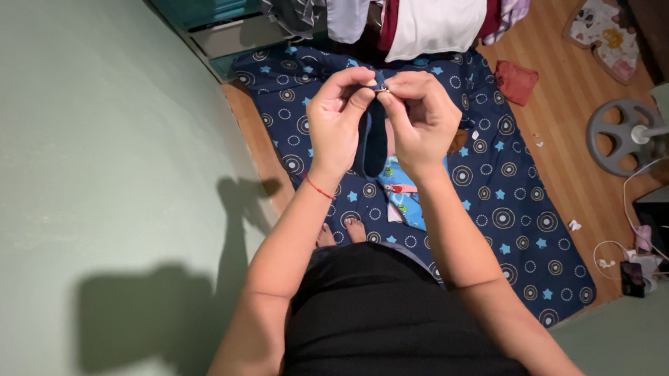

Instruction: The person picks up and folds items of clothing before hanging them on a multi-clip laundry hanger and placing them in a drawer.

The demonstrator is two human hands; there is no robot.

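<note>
In the head view, the person is standing over a dark blue mat (500, 203) with stars and circles on it, and everything else is placed around that mat. Both hands are held up together above the top part of the mat. The left hand (337, 124) and the right hand (422, 120) are pinching the same dark blue garment (372, 141) at its top edge. The fingertips (366, 91) are almost touching each other, and a tiny shiny bit, maybe a snap or a clip, is sitting right between them. I cannot tell exactly what that bit is.

The garment is hanging down loose from the hands, over the middle of the mat. It looks soft, light and floppy, so it will probably bend and swing easily. The best place to hold it seems to be the top edge by the little shiny bit, with a tight pinch, since that part is small and could slip.

A light blue printed cloth (404, 196) is lying on the mat under the hands. A pile of clothes (417, 11) is sitting past the far end of the mat. A small red cloth (515, 81) is lying on the wooden floor (572, 125) just beside the mat, and a fan base (624, 136) is standing farther off.
</note>
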